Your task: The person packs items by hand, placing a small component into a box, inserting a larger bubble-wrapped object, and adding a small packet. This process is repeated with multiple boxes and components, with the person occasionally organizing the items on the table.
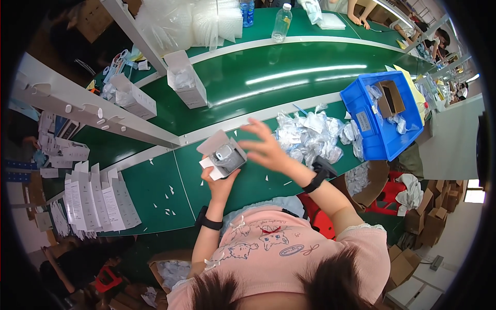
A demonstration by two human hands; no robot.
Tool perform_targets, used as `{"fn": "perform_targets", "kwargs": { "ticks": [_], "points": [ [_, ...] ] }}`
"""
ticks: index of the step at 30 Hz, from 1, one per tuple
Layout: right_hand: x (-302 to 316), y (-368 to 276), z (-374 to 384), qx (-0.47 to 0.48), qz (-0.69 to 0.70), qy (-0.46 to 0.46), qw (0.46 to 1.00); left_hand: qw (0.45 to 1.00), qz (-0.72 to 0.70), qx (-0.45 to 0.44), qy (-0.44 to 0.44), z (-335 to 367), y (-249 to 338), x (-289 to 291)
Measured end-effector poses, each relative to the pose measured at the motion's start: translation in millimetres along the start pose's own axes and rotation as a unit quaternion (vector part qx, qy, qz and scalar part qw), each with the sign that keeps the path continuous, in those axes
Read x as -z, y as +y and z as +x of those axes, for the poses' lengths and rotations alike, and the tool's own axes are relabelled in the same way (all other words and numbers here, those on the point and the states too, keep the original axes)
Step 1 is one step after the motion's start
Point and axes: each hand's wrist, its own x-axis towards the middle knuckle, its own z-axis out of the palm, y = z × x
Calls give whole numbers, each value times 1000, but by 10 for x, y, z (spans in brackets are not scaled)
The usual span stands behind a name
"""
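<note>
My left hand grips a small white carton from below, tilted above the green bench, with its flaps standing open. Inside the carton lies a grey-and-white device that seems wrapped in clear plastic; its exact kind I cannot make out. Just right of the carton, my right hand is raised with fingers spread, holding nothing. Its fingertips are close to the carton's edge; whether they touch it I cannot tell. Beyond that hand, a heap of clear plastic-bagged parts is spread on the bench.
A blue bin with a brown carton in it stands tilted at right. Flattened white cartons stand in a row at left. Two open white boxes are beyond the metal frame. Paper scraps dot the bench.
</note>
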Motion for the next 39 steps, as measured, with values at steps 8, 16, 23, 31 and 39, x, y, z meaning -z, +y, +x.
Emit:
{"fn": "perform_targets", "kwargs": {
  "ticks": [8,16,23,31,39],
  "points": [
    [918,1099,-885,-501,-448,-137,728,987,138,29,-74,303,587,191],
    [897,651,-791,-285,-326,120,893,971,194,94,-105,523,667,257],
    [699,-369,202,-116,18,-6,993,968,179,160,-71,703,615,238],
    [-99,-355,359,73,-155,-234,957,966,170,184,-66,733,613,175],
    [-107,-382,188,117,-225,-230,940,973,145,174,-39,628,466,183]
  ]
}}
